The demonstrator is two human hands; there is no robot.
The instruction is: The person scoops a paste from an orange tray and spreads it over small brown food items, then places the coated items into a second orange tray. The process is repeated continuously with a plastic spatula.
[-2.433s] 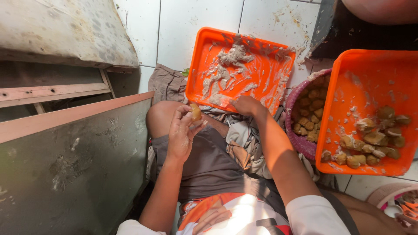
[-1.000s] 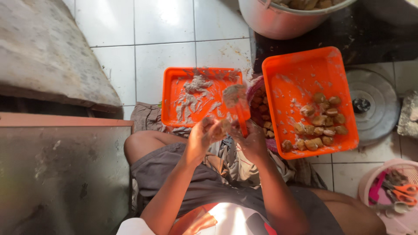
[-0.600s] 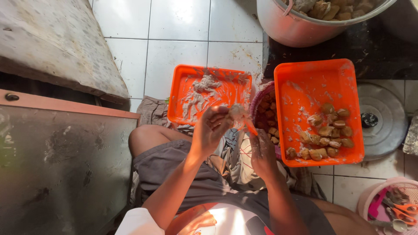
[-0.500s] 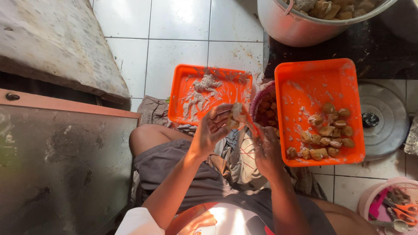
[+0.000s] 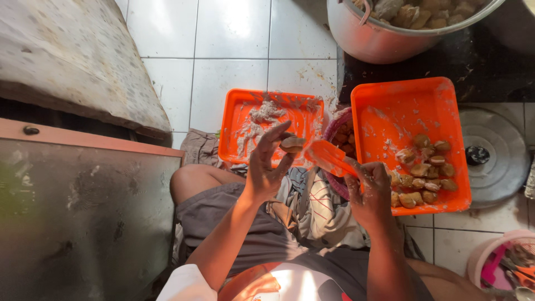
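My left hand (image 5: pixel 266 167) pinches a small brown dumpling (image 5: pixel 292 144) in its fingers above the paste-smeared orange tray (image 5: pixel 234 134). My right hand (image 5: pixel 370 192) grips what looks like an orange scraper (image 5: pixel 329 158), beside the second tray (image 5: pixel 412 97) of filled pieces (image 5: pixel 423 175).

White glazed floor tiles (image 5: pixel 231 33) are filling the upper middle of the frame, daylight glaring off them. A worn grey slab (image 5: pixel 67 53) is sitting upper left, a dull scuffed metal panel (image 5: pixel 78 217) occupying lower left.
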